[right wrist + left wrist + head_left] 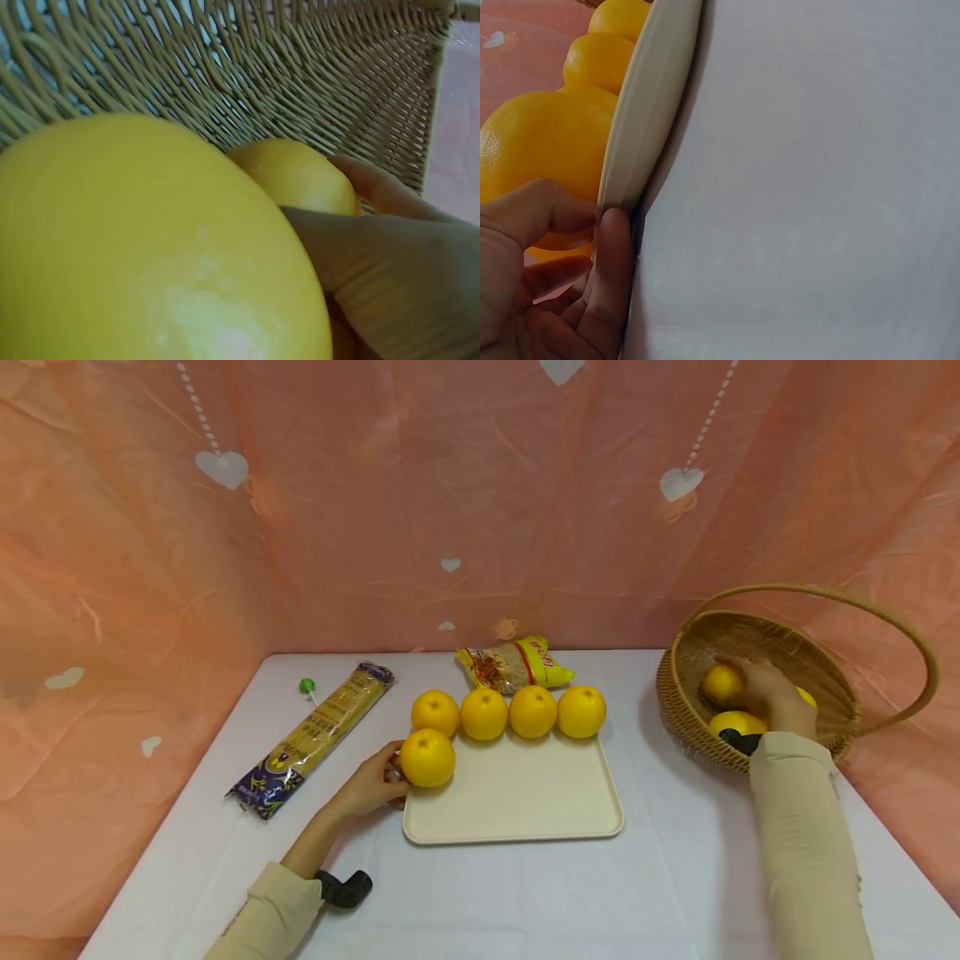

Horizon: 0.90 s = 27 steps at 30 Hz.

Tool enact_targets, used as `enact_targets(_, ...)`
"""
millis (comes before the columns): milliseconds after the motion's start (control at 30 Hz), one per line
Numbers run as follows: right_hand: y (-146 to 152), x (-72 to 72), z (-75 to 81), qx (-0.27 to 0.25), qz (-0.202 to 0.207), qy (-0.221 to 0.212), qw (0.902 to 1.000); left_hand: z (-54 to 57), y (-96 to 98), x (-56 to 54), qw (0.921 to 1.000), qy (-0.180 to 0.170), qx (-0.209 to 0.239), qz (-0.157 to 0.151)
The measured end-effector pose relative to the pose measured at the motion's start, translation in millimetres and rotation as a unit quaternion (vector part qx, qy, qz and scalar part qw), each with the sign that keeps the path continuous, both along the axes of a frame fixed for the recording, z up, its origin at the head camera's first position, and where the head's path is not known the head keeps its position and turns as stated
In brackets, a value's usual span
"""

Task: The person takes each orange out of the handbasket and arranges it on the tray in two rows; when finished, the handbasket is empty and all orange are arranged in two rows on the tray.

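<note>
My left hand (375,783) is at the left edge of a cream rectangular tray (532,797). In the left wrist view its thumb and forefinger pinch the tray's rim (649,105), close beside the nearest orange (547,146). Several oranges (483,714) stand in a row along the tray's back edge, and one more orange (427,758) sits in front of the leftmost. Inside a wicker basket (678,731) at the right, my right hand (772,693) grips an orange (296,176). Another orange (150,247) fills the near part of the right wrist view.
A long pack of noodles (315,735) lies slanted left of the tray, with a green lollipop (307,686) beside it. Behind the oranges lies a yellow snack bag (517,665). The basket's tall handle (911,635) leans to the right. Pink cloth (480,510) hangs behind the table.
</note>
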State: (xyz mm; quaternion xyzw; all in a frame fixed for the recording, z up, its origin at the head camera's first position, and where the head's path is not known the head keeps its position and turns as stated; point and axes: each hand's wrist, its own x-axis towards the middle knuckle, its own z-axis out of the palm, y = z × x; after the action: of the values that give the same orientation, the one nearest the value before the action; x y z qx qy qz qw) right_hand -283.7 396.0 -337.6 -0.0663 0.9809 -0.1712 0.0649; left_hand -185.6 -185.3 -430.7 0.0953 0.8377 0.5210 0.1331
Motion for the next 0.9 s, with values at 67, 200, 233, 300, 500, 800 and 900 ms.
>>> enact_targets(67,-1,-0.2,0.2,0.006,-0.014,-0.008,0.9998,-0.1,0.4,0.6,1.0,0.001,0.001,-0.002)
enact_targets(200,-2,-0.8,0.5,-0.001,-0.017,-0.01,0.9998,-1.4,-0.1,1.0,0.9999,0.004,0.009,-0.006)
enact_targets(233,-3,-0.9,0.5,-0.004,-0.018,-0.011,0.9998,-1.4,-0.2,1.2,0.9999,0.005,0.012,-0.008)
enact_targets(300,-3,-1.4,1.1,-0.015,-0.022,-0.009,0.9996,-1.8,-0.4,1.0,0.9998,0.006,0.016,-0.008)
enact_targets(500,-6,-0.7,4.6,-0.102,-0.042,0.018,0.9937,-1.9,0.2,-0.8,0.9999,0.006,0.013,-0.004)
enact_targets(800,-10,2.0,19.7,-0.16,-0.003,0.037,0.9865,-1.3,-0.1,0.4,0.9998,0.009,0.015,-0.008)
enact_targets(900,-12,5.8,27.5,-0.181,-0.005,0.016,0.9833,-1.7,0.0,0.4,0.9999,0.009,0.012,-0.007)
